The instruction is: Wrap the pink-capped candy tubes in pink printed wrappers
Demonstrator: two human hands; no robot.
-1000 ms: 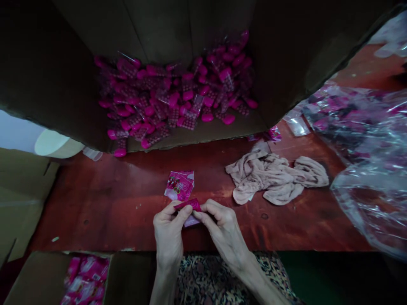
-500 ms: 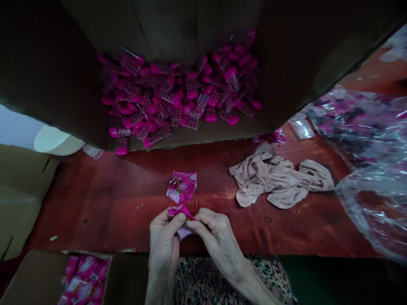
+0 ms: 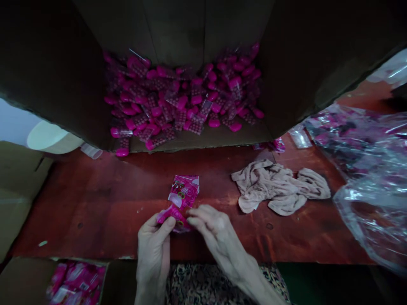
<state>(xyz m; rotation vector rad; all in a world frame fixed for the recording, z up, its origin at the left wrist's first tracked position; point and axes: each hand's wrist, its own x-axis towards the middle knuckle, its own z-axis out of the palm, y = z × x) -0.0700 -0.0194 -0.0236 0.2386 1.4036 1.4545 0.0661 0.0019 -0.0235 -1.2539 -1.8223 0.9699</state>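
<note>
My left hand (image 3: 154, 243) pinches a shiny pink packet (image 3: 173, 218) between thumb and fingers, just above the red tabletop. To its right is my right hand (image 3: 214, 231), slightly blurred, with fingers stretched toward the packet's right end and nothing visible in them. Its fingertips are very close to the packet; whether they touch I cannot tell. Directly beyond the held packet lies a small stack of flat pink printed packets (image 3: 187, 188), partly overlapped by it in view.
A big cardboard box (image 3: 178, 36) holds many pink-capped pieces in clear wrapping. A crumpled cloth (image 3: 280, 186) lies right, beside a large clear plastic bag (image 3: 359, 199). Lower left, a carton (image 3: 22, 279) contains pink packets (image 3: 78, 281). A whitish round container (image 3: 52, 137) stands left.
My right hand has let go of the packet's right side and sits slightly apart. My left hand has shifted left, still gripping the packet, which is now more fully visible. The view has shifted slightly.
</note>
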